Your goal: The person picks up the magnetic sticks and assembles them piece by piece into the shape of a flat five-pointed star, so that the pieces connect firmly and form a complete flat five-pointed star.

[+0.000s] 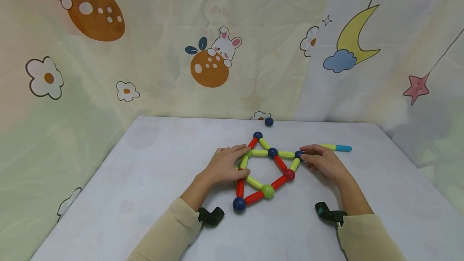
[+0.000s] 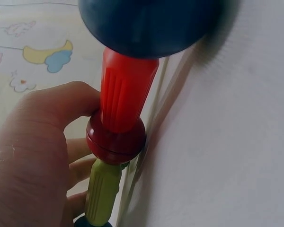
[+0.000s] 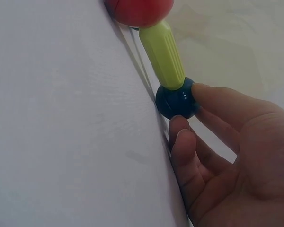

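Note:
A flat frame of magnetic sticks and balls lies on the table, with red sticks (image 1: 254, 197), light green sticks (image 1: 259, 153) and blue, red and green balls. My left hand (image 1: 225, 165) holds the frame's left side; its thumb is at a red ball (image 2: 116, 141) between a red stick (image 2: 128, 90) and a green stick (image 2: 103, 191). Part of that side is hidden under the hand. At the right corner, my right hand (image 1: 326, 165) pinches a dark blue ball (image 3: 175, 100) between thumb and fingers. A green stick (image 3: 163, 54) joins this ball to a red ball (image 3: 142, 9).
A loose dark blue ball (image 1: 268, 122) sits at the table's back edge. Behind the right hand lies a green stick (image 1: 328, 146) end to end with a blue stick (image 1: 343, 148). A printed cloth (image 1: 159, 51) hangs behind the white table (image 1: 145, 152).

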Motion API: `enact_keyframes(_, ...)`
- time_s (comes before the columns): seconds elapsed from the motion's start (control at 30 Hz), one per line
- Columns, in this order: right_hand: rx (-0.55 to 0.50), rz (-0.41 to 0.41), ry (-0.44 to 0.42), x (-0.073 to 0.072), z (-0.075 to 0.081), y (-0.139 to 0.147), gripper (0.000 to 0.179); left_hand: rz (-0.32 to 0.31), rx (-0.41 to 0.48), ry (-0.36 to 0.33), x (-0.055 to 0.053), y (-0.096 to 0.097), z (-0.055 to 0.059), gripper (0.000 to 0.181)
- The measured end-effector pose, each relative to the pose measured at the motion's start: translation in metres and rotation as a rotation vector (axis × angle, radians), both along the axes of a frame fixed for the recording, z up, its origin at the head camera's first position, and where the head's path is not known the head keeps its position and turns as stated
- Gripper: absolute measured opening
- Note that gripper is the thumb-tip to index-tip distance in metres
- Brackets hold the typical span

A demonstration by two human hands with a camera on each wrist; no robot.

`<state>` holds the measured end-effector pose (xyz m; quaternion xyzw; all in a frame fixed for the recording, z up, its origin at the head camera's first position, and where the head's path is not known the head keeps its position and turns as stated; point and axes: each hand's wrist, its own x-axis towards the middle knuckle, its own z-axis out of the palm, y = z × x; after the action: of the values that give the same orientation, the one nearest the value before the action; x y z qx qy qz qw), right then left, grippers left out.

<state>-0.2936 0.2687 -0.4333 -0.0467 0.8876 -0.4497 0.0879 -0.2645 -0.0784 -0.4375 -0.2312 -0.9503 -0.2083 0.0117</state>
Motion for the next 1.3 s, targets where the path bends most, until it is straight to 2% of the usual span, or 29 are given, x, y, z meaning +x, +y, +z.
enact_keyframes(0.17, 0.004, -0.034, -0.004, 0.002, 0.002, -0.003, 0.052, 0.027, 0.013, 0.024, 0.001, 0.002, -0.001, 0.064)
enact_keyframes(0.57, -0.099, -0.062, -0.027, 0.001, 0.005, -0.007, 0.053, 0.093, 0.035, 0.050, 0.002, 0.004, 0.004, 0.049)
enact_keyframes(0.77, -0.102, 0.020, -0.034, 0.002, 0.008, -0.009, 0.052, 0.099, 0.070, 0.047, 0.001, 0.002, 0.005, 0.044)
enact_keyframes(0.97, 0.002, 0.116, -0.022, 0.001, 0.013, -0.010, 0.044, 0.090, 0.105, 0.033, 0.001, 0.001, 0.005, 0.044)
enact_keyframes(1.17, 0.005, 0.231, -0.040, 0.002, 0.016, -0.013, 0.031, 0.087, 0.102, 0.000, 0.002, 0.001, 0.007, 0.045)
enact_keyframes(1.3, 0.018, 0.259, -0.046, 0.002, 0.015, -0.016, 0.032, 0.089, 0.095, 0.000, 0.002, 0.000, 0.009, 0.043)
